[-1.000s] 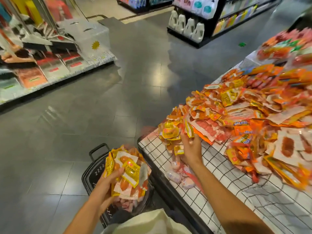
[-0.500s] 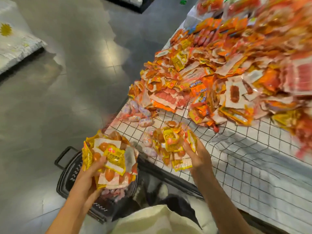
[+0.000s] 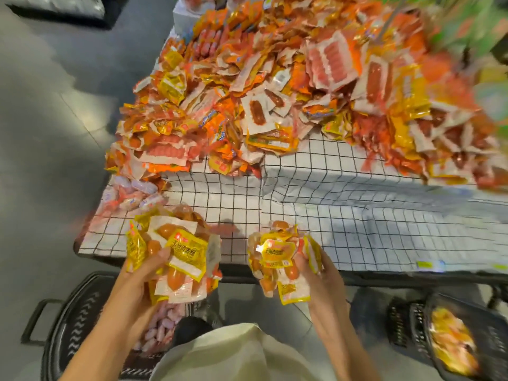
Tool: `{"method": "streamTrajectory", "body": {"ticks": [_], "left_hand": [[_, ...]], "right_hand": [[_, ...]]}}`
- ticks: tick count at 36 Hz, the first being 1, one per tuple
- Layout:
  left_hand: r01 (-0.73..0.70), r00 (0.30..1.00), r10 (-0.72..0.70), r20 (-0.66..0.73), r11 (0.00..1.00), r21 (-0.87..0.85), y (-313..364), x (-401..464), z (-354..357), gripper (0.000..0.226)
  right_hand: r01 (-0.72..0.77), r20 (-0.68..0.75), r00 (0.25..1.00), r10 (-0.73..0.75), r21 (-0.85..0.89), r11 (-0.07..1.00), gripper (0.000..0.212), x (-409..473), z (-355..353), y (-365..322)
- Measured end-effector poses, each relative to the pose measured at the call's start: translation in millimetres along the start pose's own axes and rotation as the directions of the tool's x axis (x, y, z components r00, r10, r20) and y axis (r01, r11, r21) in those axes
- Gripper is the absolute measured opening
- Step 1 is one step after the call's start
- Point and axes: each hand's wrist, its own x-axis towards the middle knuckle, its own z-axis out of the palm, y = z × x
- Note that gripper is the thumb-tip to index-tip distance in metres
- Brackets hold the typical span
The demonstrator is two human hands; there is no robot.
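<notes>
Checked tablecloth (image 3: 343,215) below; left hand (image 3: 137,273) and right hand (image 3: 316,270) each clutch sausage packets (image 3: 187,251), sorting into basket (image 3: 68,325).

Left hand (image 3: 140,276): we see only the thumb; the fingers are hidden under the left bunch (image 3: 184,251) it grips. Right hand (image 3: 321,279): fingertips go out of sight behind the right bunch (image 3: 275,254). We cannot count the packets in either bunch, and the print on the yellow labels is too blurred to read.

Pile (image 3: 261,105): far and right parts are smeared and cut off by the top and right edges. Green shapes (image 3: 467,26) at top right: we cannot tell what they are.

Left basket (image 3: 71,325): partly hidden by arm and bunch, cut by the bottom edge. Right basket (image 3: 492,323): cut off at the right edge, contents a yellow blur.
</notes>
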Motion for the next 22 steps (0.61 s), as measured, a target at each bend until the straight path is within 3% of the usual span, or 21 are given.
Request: {"method": "streamTrajectory", "body": {"ticks": [10,15,19,22], "left_hand": [[0.079,0.99,-0.099,0.101,0.981,0.179,-78,-19,117,0.051],[0.142,0.969,-0.184,0.165,0.961,0.239,-133,-33,152,0.049],[0.189,0.947,-0.266,0.181,0.916,0.355,-172,-45,174,0.07],[0.22,0.93,-0.321,0.18,0.877,0.428,-202,-50,193,0.072]], "right_hand": [[0.066,-0.206,0.978,-0.032,0.163,0.984,0.047,-45,-144,16],[0.058,-0.333,0.942,0.031,0.256,0.965,0.054,-72,-217,36],[0.086,-0.422,0.906,0.045,0.286,0.954,0.043,-98,-269,47],[0.109,-0.474,0.88,0.031,0.265,0.958,0.033,-115,-305,52]]}}
